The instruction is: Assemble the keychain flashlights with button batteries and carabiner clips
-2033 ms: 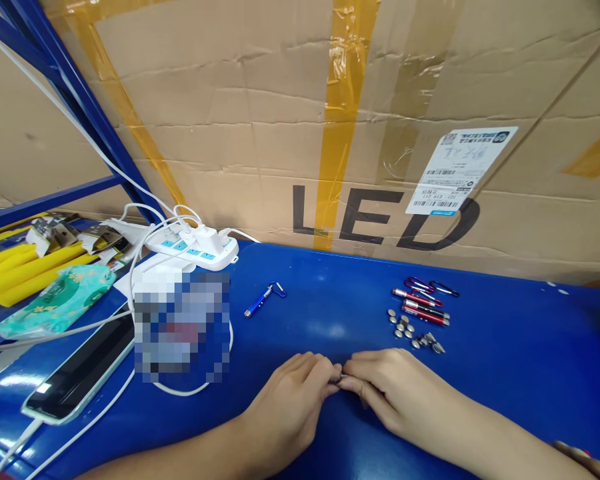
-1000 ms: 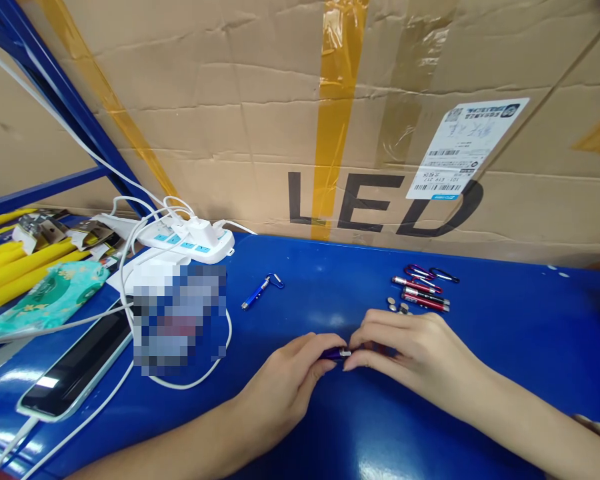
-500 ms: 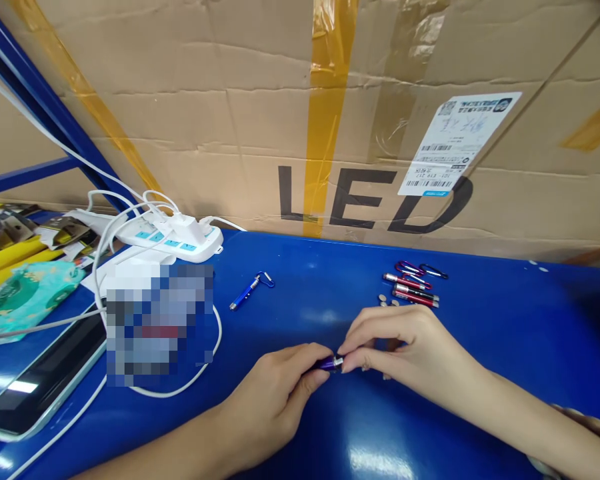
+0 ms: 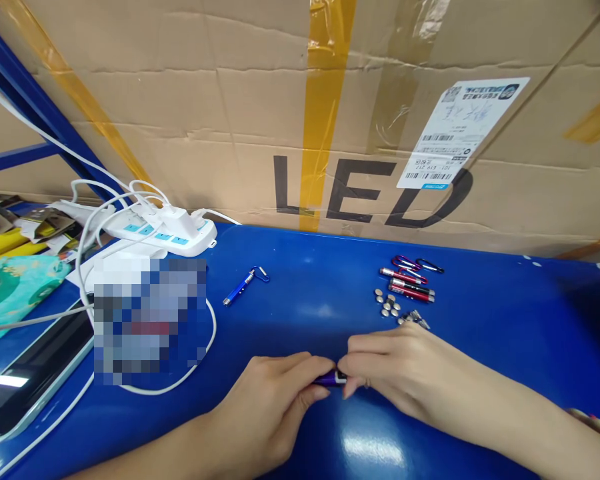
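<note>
1. Left hand (image 4: 275, 403) grips the purple tube (image 4: 327, 379), in front of the box (image 4: 220, 120).
2. Right hand (image 4: 405, 373) has its fingertips closed on the tube's other end.
3. The box reads "LED"; its label (image 4: 463, 133) carries barcodes and print too small to read.

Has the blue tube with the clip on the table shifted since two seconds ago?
No. The blue tube lies where it did, nearer and right of the power strip; the camera view shifted.
</note>
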Action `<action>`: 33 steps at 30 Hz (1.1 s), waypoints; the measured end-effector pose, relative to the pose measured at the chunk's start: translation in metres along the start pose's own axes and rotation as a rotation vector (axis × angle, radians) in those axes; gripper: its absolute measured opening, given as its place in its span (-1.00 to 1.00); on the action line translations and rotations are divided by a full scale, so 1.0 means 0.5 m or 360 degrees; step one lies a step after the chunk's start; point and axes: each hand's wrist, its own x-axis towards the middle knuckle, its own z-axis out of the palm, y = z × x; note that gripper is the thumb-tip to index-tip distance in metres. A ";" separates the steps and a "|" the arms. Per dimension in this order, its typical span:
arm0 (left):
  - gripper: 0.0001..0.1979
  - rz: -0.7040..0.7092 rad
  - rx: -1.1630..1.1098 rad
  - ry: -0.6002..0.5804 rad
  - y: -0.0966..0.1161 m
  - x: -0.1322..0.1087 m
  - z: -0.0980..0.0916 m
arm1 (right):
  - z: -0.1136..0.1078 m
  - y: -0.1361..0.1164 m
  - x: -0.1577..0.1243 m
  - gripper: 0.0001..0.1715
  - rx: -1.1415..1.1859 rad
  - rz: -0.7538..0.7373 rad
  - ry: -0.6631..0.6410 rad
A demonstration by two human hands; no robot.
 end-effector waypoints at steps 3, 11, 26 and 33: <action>-0.77 0.0082 0.0205 0.0139 -0.001 -0.003 0.004 | 0.016 -0.006 0.003 -0.62 0.0145 0.0057 0.0106; -0.76 0.0291 0.0588 0.0431 0.002 0.002 -0.007 | 0.037 -0.007 0.022 -0.54 0.1901 0.0895 -0.0306; -0.73 0.0018 0.0192 0.0326 -0.029 -0.002 0.004 | 0.043 0.026 0.034 -0.57 0.1431 0.1048 0.0051; -0.76 -0.0324 -0.0049 0.0288 -0.029 0.003 0.012 | 0.053 0.046 0.020 -0.72 0.0386 0.0375 0.0668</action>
